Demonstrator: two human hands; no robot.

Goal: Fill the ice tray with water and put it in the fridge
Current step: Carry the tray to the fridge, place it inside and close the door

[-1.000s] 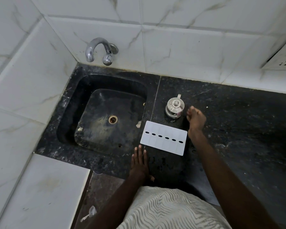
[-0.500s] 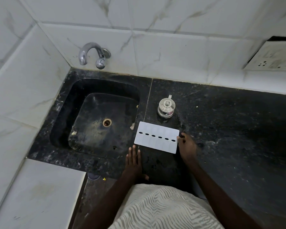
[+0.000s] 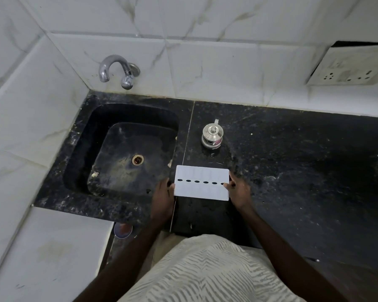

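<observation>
Black counter [image 3: 292,160] by the sink [image 3: 127,118]: your left hand [image 3: 163,197] now joins your right hand [image 3: 239,190], each gripping an end of the ice tray [image 3: 202,184] (apparently unfilled), ready to lift toward the tap [image 3: 116,69].

ice tray [image 3: 202,183] | white, flat | counter, beside sink

The white rectangular plastic ice tray [image 3: 202,189], centre frame, was washed out, its cells and contents unreadable. Fingertips of the left hand [image 3: 162,194] were out of sight at its left end. The white wall socket plate [image 3: 349,66], upper right, ran off the frame's edge.
</observation>
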